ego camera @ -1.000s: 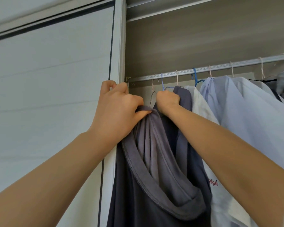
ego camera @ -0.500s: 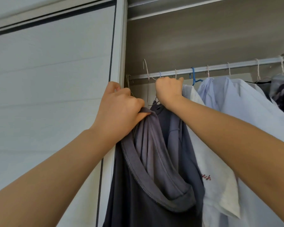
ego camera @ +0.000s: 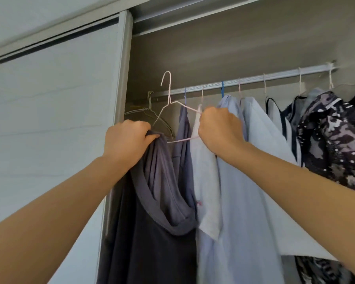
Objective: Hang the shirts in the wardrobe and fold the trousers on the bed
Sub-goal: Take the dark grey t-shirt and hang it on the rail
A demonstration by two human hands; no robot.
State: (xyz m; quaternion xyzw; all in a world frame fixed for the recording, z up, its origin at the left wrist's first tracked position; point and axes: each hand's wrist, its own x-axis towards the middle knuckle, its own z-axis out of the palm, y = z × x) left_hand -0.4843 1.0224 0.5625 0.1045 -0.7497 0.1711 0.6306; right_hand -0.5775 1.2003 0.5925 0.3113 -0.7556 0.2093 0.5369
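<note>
Lifted clear of the rail (ego camera: 254, 77) since half a second ago, a thin pink wire hanger (ego camera: 173, 108) now sits free in front of the wardrobe (ego camera: 213, 42), its hook standing above the rail and not on it. The right hand (ego camera: 220, 129) is clenched on the hanger's right shoulder, where before it was up against the rail among the hooks. The left hand (ego camera: 129, 141) remains fisted on a bunched fold of the dark grey shirt (ego camera: 158, 201), which hangs limp below it at the left edge of the opening, beside the sliding door (ego camera: 55, 119). By my reading, the hanger has been fetched and threading it into the shirt comes next.

That shirt looks like soft, heavy jersey with a ribbed neckband sagging in a loop. Already hung are smooth pale blue shirts (ego camera: 252, 160), a white one and a patterned dark garment (ego camera: 332, 136), all crowded together. A few bare wire hangers (ego camera: 152, 111) hang at the rail's left end, springy and easily tangled.
</note>
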